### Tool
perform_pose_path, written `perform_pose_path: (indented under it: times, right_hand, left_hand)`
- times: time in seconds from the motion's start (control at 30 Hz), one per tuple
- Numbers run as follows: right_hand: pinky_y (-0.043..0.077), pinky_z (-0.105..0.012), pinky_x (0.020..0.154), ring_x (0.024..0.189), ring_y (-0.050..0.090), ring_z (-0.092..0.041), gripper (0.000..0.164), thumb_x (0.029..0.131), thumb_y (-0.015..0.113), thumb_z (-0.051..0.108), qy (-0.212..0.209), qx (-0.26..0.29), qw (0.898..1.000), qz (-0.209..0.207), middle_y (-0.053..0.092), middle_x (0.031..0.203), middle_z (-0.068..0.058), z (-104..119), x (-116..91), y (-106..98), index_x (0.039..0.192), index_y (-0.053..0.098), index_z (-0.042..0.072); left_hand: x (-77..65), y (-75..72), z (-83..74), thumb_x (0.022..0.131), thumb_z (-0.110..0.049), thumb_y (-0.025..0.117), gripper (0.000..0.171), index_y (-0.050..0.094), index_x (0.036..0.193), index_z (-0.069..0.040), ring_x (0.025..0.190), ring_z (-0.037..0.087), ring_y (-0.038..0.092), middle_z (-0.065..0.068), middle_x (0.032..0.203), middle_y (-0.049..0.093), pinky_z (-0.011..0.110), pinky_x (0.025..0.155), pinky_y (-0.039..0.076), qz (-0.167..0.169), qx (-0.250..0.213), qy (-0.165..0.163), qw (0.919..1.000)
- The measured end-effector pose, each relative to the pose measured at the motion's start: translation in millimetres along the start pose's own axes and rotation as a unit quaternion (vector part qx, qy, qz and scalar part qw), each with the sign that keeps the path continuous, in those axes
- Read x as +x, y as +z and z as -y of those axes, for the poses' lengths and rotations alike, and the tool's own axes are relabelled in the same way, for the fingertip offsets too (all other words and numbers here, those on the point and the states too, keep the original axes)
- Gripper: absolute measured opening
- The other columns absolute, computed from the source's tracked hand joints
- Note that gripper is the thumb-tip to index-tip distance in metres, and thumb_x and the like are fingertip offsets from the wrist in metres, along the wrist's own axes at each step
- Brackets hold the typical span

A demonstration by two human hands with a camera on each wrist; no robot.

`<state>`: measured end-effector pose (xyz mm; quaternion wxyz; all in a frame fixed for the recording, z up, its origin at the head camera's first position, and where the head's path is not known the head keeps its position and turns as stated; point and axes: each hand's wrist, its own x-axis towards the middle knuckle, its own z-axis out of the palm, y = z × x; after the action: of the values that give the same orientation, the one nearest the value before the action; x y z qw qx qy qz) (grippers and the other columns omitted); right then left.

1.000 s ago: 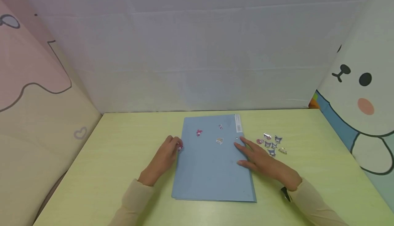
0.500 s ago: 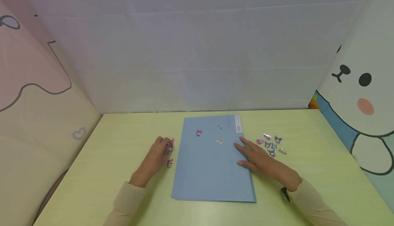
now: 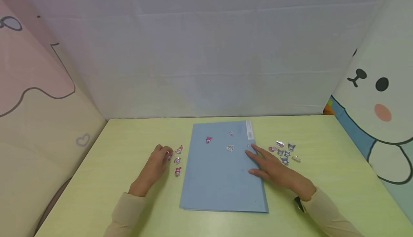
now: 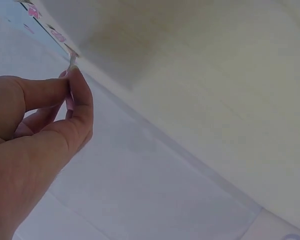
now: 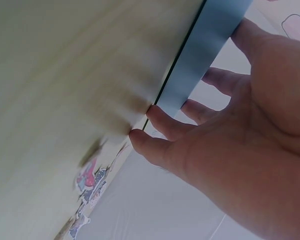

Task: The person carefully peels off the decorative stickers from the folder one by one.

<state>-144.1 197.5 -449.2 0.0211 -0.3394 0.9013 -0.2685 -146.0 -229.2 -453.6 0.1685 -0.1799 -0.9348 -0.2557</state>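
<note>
In the head view my left hand (image 3: 151, 170) is over the table left of a light blue folder (image 3: 222, 183). Between thumb and fingers it pinches a small pink sticker (image 3: 170, 155), seen edge-on as a thin sticker (image 4: 70, 100) in the left wrist view. Three pink and white cartoon stickers (image 3: 177, 171) lie in a column between that hand and the folder. My right hand (image 3: 274, 167) rests with spread fingers on the folder's right edge; in the right wrist view some fingertips touch the folder's side (image 5: 200, 55) and others the table. Three small stickers (image 3: 208, 140) sit on the folder's upper half.
Several purple and pink stickers (image 3: 284, 152) lie in a cluster right of the folder, beyond the right hand. A white barcode label (image 3: 250, 129) marks the folder's top right corner. A pale cloth wall (image 3: 213, 68) stands along the back edge of the yellowish table (image 3: 129, 136).
My left hand has moved left from the folder's left edge, uncovering the column of stickers, and now pinches a pink one apart from them. The right hand and folder have stayed put.
</note>
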Motion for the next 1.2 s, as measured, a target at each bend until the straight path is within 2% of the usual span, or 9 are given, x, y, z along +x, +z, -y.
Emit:
perform_pose_path:
  times: [0.23, 0.4, 0.8, 1.07, 1.2]
  right_hand:
    - [0.034, -0.066, 0.110, 0.144, 0.033, -0.051, 0.062, 0.102, 0.065, 0.027, -0.001, -0.003, 1.000, 0.002, 0.032, 0.160, -0.029, -0.2, 0.1, 0.3, 0.154, 0.044, 0.000]
    - [0.032, -0.067, 0.111, 0.145, 0.031, -0.052, 0.062, 0.103, 0.063, 0.028, 0.008, 0.000, 1.000, 0.005, 0.030, 0.161, -0.029, -0.8, -0.8, 1.0, 0.154, 0.043, 0.001]
    - [0.032, -0.066, 0.112, 0.145, 0.031, -0.051, 0.062, 0.103, 0.062, 0.031, 0.015, 0.000, 1.000, 0.009, 0.030, 0.162, -0.027, -0.1, -0.2, -0.3, 0.155, 0.042, 0.003]
    - [0.031, -0.067, 0.112, 0.146, 0.030, -0.050, 0.062, 0.104, 0.061, 0.033, 0.023, 0.006, 1.000, 0.015, 0.029, 0.162, -0.026, 1.0, -0.1, -1.3, 0.156, 0.042, 0.004]
    - [0.030, -0.067, 0.112, 0.146, 0.030, -0.051, 0.062, 0.104, 0.060, 0.033, 0.025, 0.010, 1.000, 0.016, 0.028, 0.163, -0.026, 0.8, 0.2, -1.1, 0.156, 0.041, 0.004]
  left_hand:
    - [-3.1, -2.2, 0.8, 0.092, 0.018, 0.061, 0.016, 0.066, 0.099, 0.004, 0.077, 0.021, 0.051, 0.009, 0.086, 0.052, 0.042, 0.072, 0.051, 0.020, 0.010, -0.010, 0.9997]
    - [-2.2, -0.5, 1.4, 0.091, 0.015, 0.065, 0.013, 0.066, 0.100, 0.005, 0.079, 0.023, 0.054, 0.010, 0.086, 0.052, 0.041, 0.073, 0.052, 0.030, 0.014, -0.022, 0.9992]
    - [1.9, 3.4, -5.3, 0.085, 0.015, 0.072, 0.024, 0.066, 0.107, 0.006, 0.079, 0.027, 0.051, 0.013, 0.089, 0.052, 0.041, 0.068, 0.049, -0.001, 0.072, -0.008, 0.9974]
    - [12.6, 14.7, -14.0, 0.088, 0.007, 0.072, 0.021, 0.067, 0.109, 0.006, 0.078, 0.023, 0.048, 0.011, 0.088, 0.052, 0.036, 0.063, 0.047, 0.017, 0.059, -0.027, 0.9977]
    - [17.5, 22.0, -18.9, 0.089, 0.006, 0.073, 0.016, 0.067, 0.104, 0.005, 0.075, 0.023, 0.048, 0.011, 0.086, 0.053, 0.034, 0.059, 0.047, 0.001, 0.070, -0.001, 0.9976]
